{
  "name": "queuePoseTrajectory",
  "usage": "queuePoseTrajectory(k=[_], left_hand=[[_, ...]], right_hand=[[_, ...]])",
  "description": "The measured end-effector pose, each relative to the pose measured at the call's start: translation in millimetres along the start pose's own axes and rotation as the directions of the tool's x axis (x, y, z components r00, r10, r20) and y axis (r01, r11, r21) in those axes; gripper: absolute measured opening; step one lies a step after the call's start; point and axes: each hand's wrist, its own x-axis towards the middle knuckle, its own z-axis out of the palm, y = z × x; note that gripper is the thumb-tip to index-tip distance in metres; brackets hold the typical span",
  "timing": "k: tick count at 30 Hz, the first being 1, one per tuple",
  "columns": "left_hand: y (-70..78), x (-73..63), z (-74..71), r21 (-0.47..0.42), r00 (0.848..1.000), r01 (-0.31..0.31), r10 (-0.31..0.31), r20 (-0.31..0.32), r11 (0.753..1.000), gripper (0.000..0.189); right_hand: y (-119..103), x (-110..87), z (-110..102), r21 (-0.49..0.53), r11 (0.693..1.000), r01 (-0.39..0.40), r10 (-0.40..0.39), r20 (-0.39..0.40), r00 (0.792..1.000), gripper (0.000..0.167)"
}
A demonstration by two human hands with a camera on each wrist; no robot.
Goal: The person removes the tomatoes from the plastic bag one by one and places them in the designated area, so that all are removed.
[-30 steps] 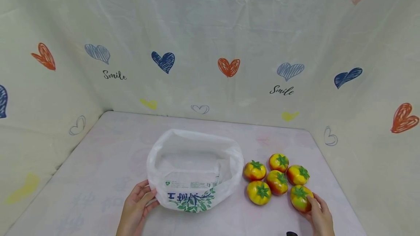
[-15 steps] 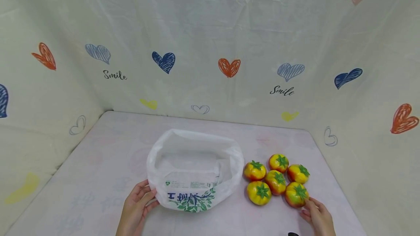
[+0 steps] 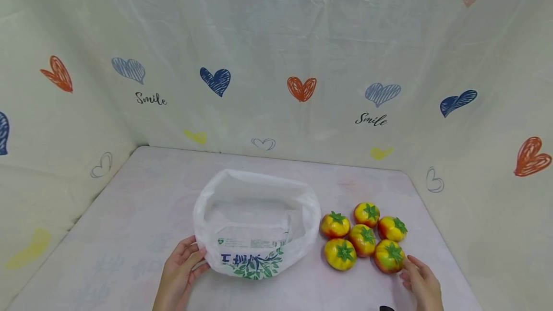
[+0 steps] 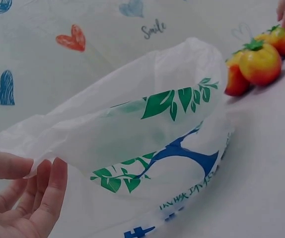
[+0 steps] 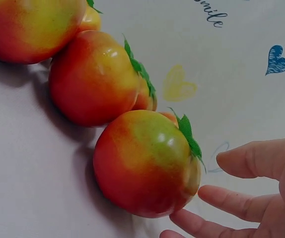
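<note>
A white plastic bag [image 3: 255,191] printed with green leaves and blue lettering stands with its mouth spread wide in the head view. My left hand [image 3: 181,270] pinches its left rim between thumb and fingers, as the left wrist view shows on the bag [image 4: 132,119]. To the right lie several red-and-yellow artificial tomatoes with green leaf tops. Beside the nearest right tomato [image 3: 389,256] is my right hand [image 3: 421,280], fingers loosely spread. In the right wrist view its fingertips are at the edge of that tomato [image 5: 145,166], with the thumb apart from it.
The pale tabletop [image 3: 142,205] extends around the bag. Behind it hangs a light curtain [image 3: 259,37] with printed hearts, closing in the left and right sides too. A small black object [image 3: 386,308] shows at the bottom edge of the head view.
The nearest right tomato has moved left, up against the others. My right hand has let go of it and drawn slightly back. The left hand and bag stay put.
</note>
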Motion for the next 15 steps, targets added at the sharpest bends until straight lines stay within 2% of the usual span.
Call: queuePoseTrajectory(k=[3,7,10,13,15], left_hand=[[0.4,0.1,-0.5,-0.002,1.000,-0.008,0.008,0.007,1.000,0.051],[1.9,0.0,-2.0,0.002,1.000,-0.020,0.019,0.018,1.000,0.050],[3.9,-0.5,-4.4,0.016,0.999,-0.032,0.032,0.022,0.999,0.051],[3.0,1.6,-8.8,0.041,0.997,-0.068,0.067,0.033,0.997,0.055],[-0.7,6.2,-14.2,0.062,0.994,-0.100,0.097,0.045,0.993,0.057]], right_hand=[[-5.6,-5.6,-4.3,0.005,0.999,0.048,-0.048,-0.057,0.997,0.075],[-44.5,-51.7,-11.8,0.052,0.993,0.102,-0.097,-0.085,0.992,0.066],[-77.0,-90.5,-12.4,0.079,0.989,0.126,-0.120,-0.071,0.990,0.066],[-90.9,-105.5,-7.1,0.113,0.980,0.162,-0.155,-0.069,0.985,0.064],[-97.7,-112.5,-2.5,0.119,0.973,0.199,-0.195,-0.042,0.980,0.064]])
